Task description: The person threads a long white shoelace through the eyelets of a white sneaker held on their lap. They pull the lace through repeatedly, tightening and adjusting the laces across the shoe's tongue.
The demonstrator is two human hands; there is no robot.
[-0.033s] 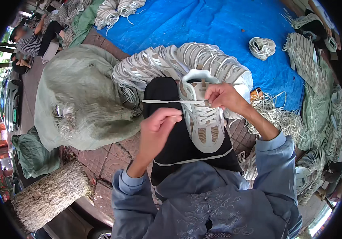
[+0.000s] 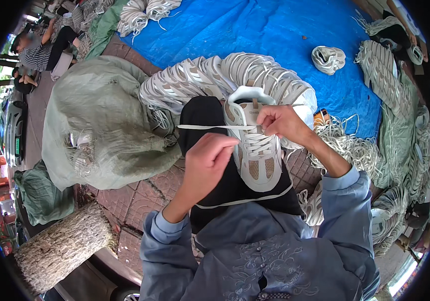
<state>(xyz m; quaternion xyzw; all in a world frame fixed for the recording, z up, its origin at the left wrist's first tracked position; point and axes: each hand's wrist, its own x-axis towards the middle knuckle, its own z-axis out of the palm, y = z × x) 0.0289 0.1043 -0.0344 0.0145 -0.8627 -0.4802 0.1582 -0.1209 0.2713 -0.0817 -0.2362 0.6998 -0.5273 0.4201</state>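
A beige and white sneaker (image 2: 259,173) rests on my black-clad lap, its toe toward me and its laces criss-crossed over the tongue. One flat white shoelace (image 2: 202,127) stretches leftward from the upper eyelets across the dark cloth. My right hand (image 2: 281,123) is closed in a pinch at the upper right eyelets, on the lace there. Beside the shoe's left edge, my left hand (image 2: 210,161) has curled fingers, with the tips at the lacing. What lies between those fingertips is hidden.
A long curved row of nested sneakers (image 2: 185,83) lies just beyond my lap. Left stands a bulging pale sack (image 2: 94,120); right is a heap of loose laces (image 2: 348,145). One shoe (image 2: 328,60) sits on the blue tarp (image 2: 255,30). A person (image 2: 37,55) sits far left.
My left hand has moved right, closer to the shoe's lacing. The right hand and the shoe stay nearly in place.
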